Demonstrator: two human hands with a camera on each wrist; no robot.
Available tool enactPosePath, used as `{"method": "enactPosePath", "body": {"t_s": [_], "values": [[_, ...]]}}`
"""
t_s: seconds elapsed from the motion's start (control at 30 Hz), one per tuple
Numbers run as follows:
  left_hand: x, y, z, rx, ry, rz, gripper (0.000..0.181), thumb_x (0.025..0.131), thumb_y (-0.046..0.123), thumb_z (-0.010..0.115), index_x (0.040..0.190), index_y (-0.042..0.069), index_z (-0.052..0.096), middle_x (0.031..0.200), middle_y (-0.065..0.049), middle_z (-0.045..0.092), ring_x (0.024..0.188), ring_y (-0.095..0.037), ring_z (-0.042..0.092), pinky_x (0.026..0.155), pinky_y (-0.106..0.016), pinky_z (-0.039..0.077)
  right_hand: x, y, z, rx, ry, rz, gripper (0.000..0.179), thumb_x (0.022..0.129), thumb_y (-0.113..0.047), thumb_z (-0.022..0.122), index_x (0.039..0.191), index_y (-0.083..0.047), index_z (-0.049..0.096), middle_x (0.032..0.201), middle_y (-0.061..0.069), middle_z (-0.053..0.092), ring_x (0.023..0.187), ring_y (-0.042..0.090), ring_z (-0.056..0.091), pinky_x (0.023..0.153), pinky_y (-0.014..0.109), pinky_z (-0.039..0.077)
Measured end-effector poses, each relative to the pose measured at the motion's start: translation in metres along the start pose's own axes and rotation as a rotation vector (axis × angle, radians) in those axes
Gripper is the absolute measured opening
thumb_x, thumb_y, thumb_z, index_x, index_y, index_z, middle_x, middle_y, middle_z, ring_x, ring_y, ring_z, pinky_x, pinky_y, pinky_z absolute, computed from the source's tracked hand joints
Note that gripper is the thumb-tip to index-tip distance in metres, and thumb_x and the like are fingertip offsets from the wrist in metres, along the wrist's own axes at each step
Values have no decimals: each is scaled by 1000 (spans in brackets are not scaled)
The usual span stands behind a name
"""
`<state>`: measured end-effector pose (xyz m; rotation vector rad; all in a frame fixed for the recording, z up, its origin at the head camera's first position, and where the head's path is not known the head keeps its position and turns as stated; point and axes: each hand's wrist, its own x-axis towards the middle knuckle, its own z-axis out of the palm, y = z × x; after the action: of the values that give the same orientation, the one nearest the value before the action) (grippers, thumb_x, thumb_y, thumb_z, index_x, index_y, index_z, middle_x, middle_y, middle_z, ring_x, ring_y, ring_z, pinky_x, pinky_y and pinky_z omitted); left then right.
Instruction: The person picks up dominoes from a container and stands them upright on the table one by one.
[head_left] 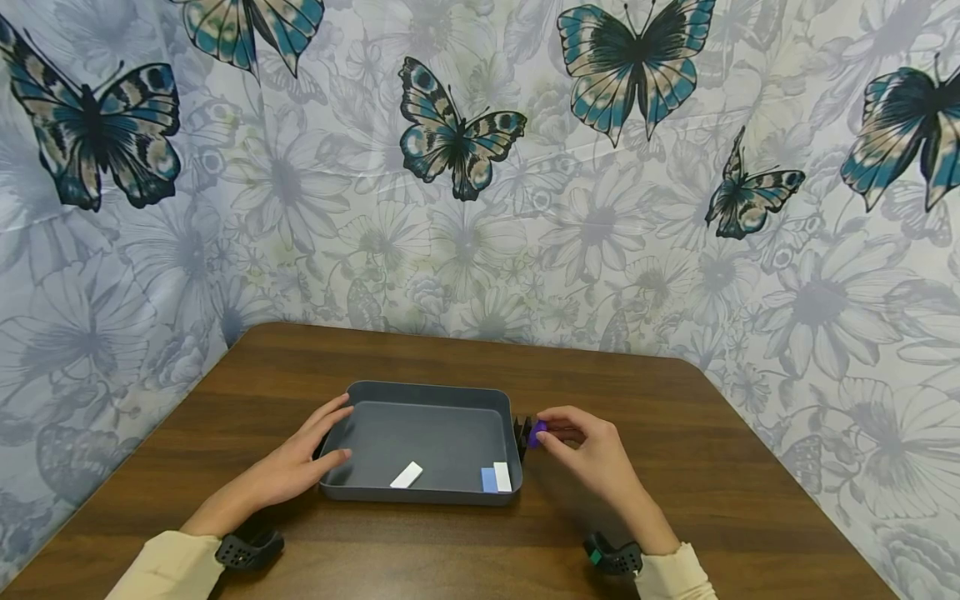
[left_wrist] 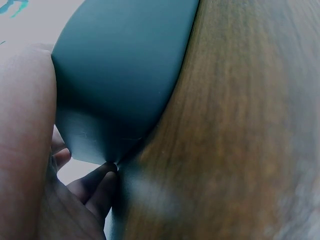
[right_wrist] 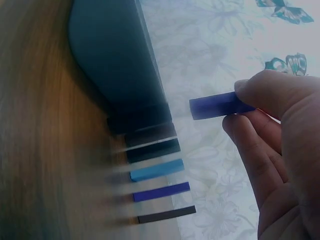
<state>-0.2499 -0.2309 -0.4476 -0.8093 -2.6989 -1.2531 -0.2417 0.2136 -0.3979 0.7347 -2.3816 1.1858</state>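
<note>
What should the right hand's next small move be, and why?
I'd probably lower the held purple piece gently beside the dark end piece, farthest from the tray: the right hand pinches it at one end, lined up much like the row of pieces standing on the table.

Tray [head_left: 427, 433]: plain dark grey. Inside it: white blocks [head_left: 407, 475], one blue block [head_left: 489, 480]. Held block [right_wrist: 215, 106]: solid purple. Row of blocks [right_wrist: 157, 170]: light blue, purple, several dark. Table [head_left: 450, 546]: brown, streaked wood grain. Wall cloth [head_left: 480, 242]: whitish, grey flower print, butterflies [head_left: 459, 146] teal, black, cream. Sleeves [head_left: 168, 567]: cream. Wristbands [head_left: 250, 550]: black, right one with green patch [head_left: 596, 557].
</note>
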Motion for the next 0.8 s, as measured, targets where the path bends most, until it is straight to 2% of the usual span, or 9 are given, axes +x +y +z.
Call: {"method": "enactPosePath", "body": {"t_s": [0.2, 0.4, 0.8], "values": [[1, -1, 0, 1, -2, -5, 66, 104, 24, 62, 157, -2, 33, 170, -21, 13, 151, -53, 20, 106, -74, 32, -2, 7, -1, -30, -41, 30, 26, 88, -3, 81, 112, -7, 75, 103, 4, 77, 89, 15, 75, 80, 28, 60], [1, -1, 0, 5, 3, -2, 66, 104, 24, 63, 157, -3, 34, 169, -21, 14, 151, -52, 21, 107, -73, 32, -4, 12, 1, -63, -81, 63, 25, 87, -3, 82, 111, -5, 74, 102, 4, 78, 89, 14, 76, 81, 32, 61], [0, 0, 0, 5, -2, -11, 66, 104, 24, 62, 158, -2, 33, 170, -21, 13, 151, -51, 21, 107, -71, 34, -8, 19, 9, -116, -124, 22, 25, 86, 0, 81, 110, -4, 73, 104, 5, 77, 91, 17, 76, 82, 24, 59]]}}
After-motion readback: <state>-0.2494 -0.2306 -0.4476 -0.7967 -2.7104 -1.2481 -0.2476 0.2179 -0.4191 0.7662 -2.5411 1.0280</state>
